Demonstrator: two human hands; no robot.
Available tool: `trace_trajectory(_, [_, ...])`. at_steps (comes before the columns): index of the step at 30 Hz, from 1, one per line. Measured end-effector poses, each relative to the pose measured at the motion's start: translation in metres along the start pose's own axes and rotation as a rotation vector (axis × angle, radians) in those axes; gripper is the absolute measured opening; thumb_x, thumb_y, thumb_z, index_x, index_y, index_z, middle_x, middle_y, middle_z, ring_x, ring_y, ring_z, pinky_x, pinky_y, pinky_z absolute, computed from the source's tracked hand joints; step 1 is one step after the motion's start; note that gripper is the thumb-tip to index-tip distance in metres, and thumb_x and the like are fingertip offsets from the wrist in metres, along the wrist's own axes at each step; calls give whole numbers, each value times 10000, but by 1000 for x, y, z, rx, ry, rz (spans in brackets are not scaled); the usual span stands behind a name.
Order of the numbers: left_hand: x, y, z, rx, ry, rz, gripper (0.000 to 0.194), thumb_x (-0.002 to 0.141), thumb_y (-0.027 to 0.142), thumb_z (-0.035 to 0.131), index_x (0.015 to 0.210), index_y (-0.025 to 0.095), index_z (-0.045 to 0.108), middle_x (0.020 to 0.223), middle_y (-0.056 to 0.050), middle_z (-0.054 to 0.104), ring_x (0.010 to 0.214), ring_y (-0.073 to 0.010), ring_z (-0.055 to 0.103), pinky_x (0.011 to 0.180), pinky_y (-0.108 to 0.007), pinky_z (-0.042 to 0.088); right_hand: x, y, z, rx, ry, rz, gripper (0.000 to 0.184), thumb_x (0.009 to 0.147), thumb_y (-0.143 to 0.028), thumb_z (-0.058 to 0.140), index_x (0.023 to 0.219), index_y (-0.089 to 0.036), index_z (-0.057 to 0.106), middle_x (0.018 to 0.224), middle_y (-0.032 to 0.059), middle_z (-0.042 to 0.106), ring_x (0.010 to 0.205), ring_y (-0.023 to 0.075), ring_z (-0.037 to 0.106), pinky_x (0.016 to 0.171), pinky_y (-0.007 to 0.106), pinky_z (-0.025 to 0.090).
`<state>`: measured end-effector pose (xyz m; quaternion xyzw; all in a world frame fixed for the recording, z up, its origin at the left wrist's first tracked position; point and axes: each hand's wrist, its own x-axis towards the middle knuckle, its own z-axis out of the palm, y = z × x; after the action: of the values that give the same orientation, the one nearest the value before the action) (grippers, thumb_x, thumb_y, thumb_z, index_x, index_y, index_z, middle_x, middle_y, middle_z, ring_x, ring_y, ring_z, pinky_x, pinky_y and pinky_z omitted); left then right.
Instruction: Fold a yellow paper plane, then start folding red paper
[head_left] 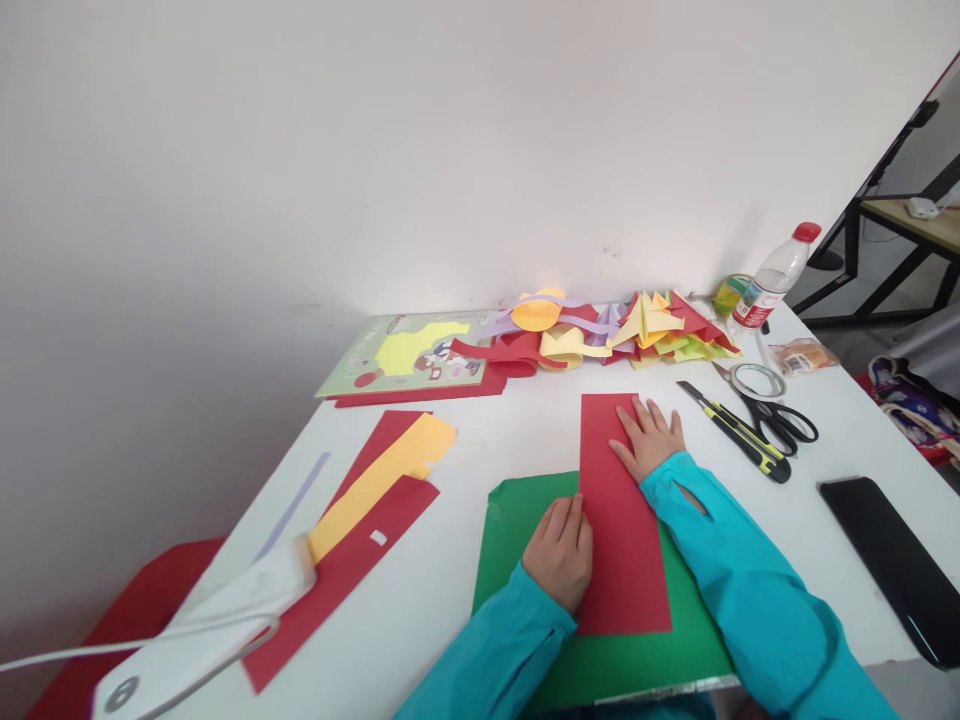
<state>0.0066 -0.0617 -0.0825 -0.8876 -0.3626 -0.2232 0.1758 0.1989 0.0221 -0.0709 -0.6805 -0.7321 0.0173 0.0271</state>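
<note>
A tall red sheet of paper (pixel 619 560) lies upright across a green sheet or mat (pixel 517 520) at the table's front. My left hand (pixel 560 552) is closed, its fingertips pinched at the paper's left edge. Spread flat, my right hand (pixel 651 440) rests on the upper right part of the red paper, fingers apart and holding nothing. Just right of it lie a yellow-and-black utility knife (pixel 739 432), black-handled scissors (pixel 776 420) and a roll of tape (pixel 757 381).
Folded paper shapes (pixel 645 325) and a picture board (pixel 397 355) lie along the wall. Red and orange strips (pixel 367 490) and a white corded device (pixel 210 630) are on the left. A bottle (pixel 772 280) stands back right; a black phone (pixel 892 560) lies right.
</note>
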Motion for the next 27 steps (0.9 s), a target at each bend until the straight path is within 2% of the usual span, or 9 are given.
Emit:
trace_trajectory(5, [-7,7,-11,57,21,21,329,841,52,322,830,56,651,973,-194,667,899,-246,619,769,-388,531,0,0,0,-2,-16,7,588,877,-557,236,1389,-269,265,1484,56,193,1340,290,152,1023,585,118])
trace_trajectory(11, [-22,19,-21,27,23,23,326,829,46,325,828,43,651,970,-209,667,925,-261,614,788,-399,512,1,-1,-2,-9,-47,13,586,876,-552,235,1392,-275,257,1488,53,180,1343,292,142,1021,589,112])
trace_trajectory(22, [-32,29,-31,28,28,24,347,827,40,305,826,38,652,958,-208,669,940,-267,608,798,-406,503,0,-1,-2,-11,-20,11,579,879,-543,236,1387,-267,270,1481,54,204,1339,285,155,1025,575,119])
trace_trajectory(27, [-43,35,-34,-30,26,6,354,848,67,299,812,55,651,978,-203,664,981,-258,592,851,-415,472,-1,-1,-4,-15,-22,10,578,879,-543,240,1386,-267,272,1479,54,209,1337,286,163,1022,578,128])
